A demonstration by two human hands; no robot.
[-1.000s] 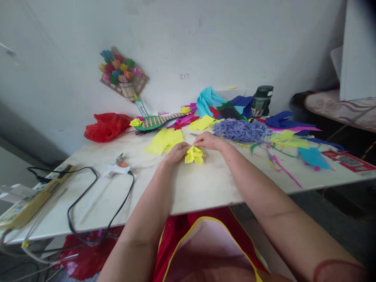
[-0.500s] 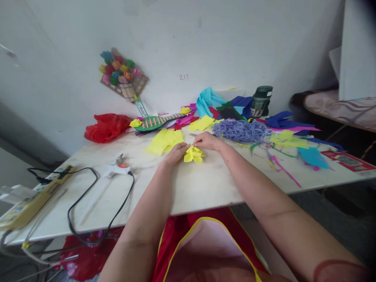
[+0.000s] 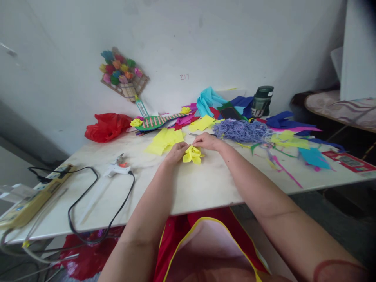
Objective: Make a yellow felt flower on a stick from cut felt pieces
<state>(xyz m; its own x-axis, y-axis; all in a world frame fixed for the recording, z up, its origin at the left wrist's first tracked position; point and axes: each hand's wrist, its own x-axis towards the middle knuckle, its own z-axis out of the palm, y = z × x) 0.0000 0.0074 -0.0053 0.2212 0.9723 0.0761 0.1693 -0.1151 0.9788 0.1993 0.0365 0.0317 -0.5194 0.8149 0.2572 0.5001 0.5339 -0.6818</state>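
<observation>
A crumpled yellow paper flower (image 3: pixel 193 155) rests on the white table (image 3: pixel 199 184) between both my hands. My left hand (image 3: pixel 176 151) pinches its left side with closed fingers. My right hand (image 3: pixel 207 141) grips its top edge, fingers pressed together. A stack of yellow paper sheets (image 3: pixel 164 140) lies just behind my left hand. Behind my right hand lies a heap of purple string (image 3: pixel 241 130).
A glue gun (image 3: pixel 117 168) with a black cord (image 3: pixel 88 203) and a power strip (image 3: pixel 35 196) lie at the left. A red plastic bag (image 3: pixel 107 126), coloured paper scraps (image 3: pixel 293 141), a green bottle (image 3: pixel 262 101) and a flower wall decoration (image 3: pixel 123 74) sit behind.
The yellow flower has shifted slightly left and turned a little between my fingers. Both hands stay on it in nearly the same place.
</observation>
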